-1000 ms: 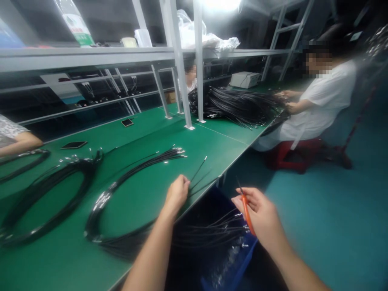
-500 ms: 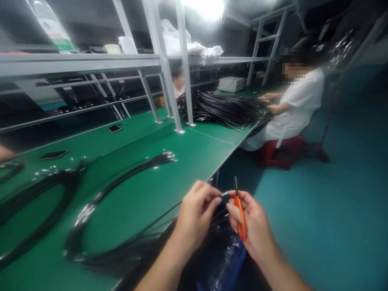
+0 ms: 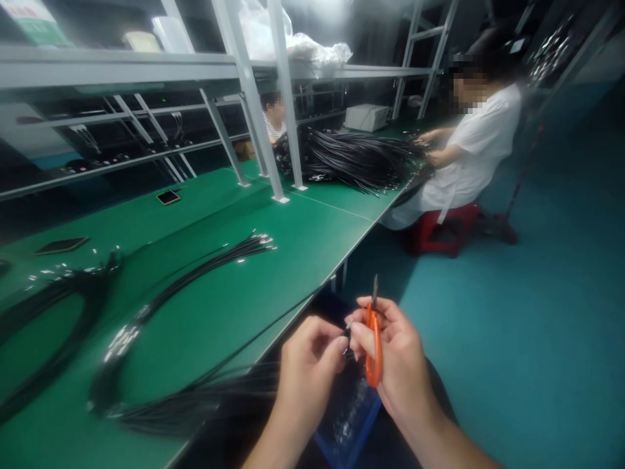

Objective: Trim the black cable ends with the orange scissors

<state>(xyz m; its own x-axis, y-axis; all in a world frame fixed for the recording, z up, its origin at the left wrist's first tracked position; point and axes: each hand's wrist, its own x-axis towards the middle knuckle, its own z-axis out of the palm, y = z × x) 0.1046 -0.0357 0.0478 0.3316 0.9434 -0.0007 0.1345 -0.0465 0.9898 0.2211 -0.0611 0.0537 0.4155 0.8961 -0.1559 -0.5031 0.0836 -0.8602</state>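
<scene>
Thumb and fingers of my left hand (image 3: pixel 307 365) pinch the end of a thin black cable (image 3: pixel 347 331) just past the table edge. Facing it, my right hand (image 3: pixel 403 348) keeps a pair of orange-handled scissors (image 3: pixel 373 365) in its palm, blades pointing up. The right thumb and fingertips also touch the bright tip of the cable end. Below the hands is a blue bin (image 3: pixel 359 430) with small shiny bits in it, partly hidden by my forearms. A curved bundle of black cables (image 3: pixel 168 296) lies on the table to the left.
The green table (image 3: pixel 219 312) carries another cable coil (image 3: pixel 85 312) at far left and a large cable pile (image 3: pixel 356 159) farther back. Shelf posts (image 3: pixel 288 130) stand on it. A co-worker in white (image 3: pixel 488 143) sits on a red stool (image 3: pixel 444 231) beyond.
My hands have drawn together, and the cable end has shifted left and down. The scissors have moved slightly left. The view has shifted, so the table and shelf appear higher.
</scene>
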